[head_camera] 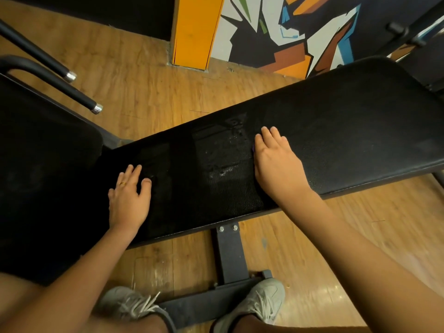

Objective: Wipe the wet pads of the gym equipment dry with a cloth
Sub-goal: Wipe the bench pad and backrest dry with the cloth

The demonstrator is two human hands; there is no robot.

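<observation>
A long black bench pad [348, 131] runs across the view from lower left to upper right. Water drops and a shiny wet patch [223, 159] lie on its middle. My right hand [276, 164] lies flat on the pad just right of the wet patch, fingers together, pressing on a purple cloth [253, 148]. Only a sliver of the cloth shows at the hand's left edge. My left hand [128, 200], with a ring on one finger, rests flat on the pad left of the wet patch, fingers spread, holding nothing.
A second black pad [48, 152] adjoins at the left, with two black handle bars [72, 92] above it. The bench's steel post and foot [230, 251] stand between my grey shoes [259, 301]. Wooden floor surrounds; an orange pillar [194, 32] and a painted wall stand behind.
</observation>
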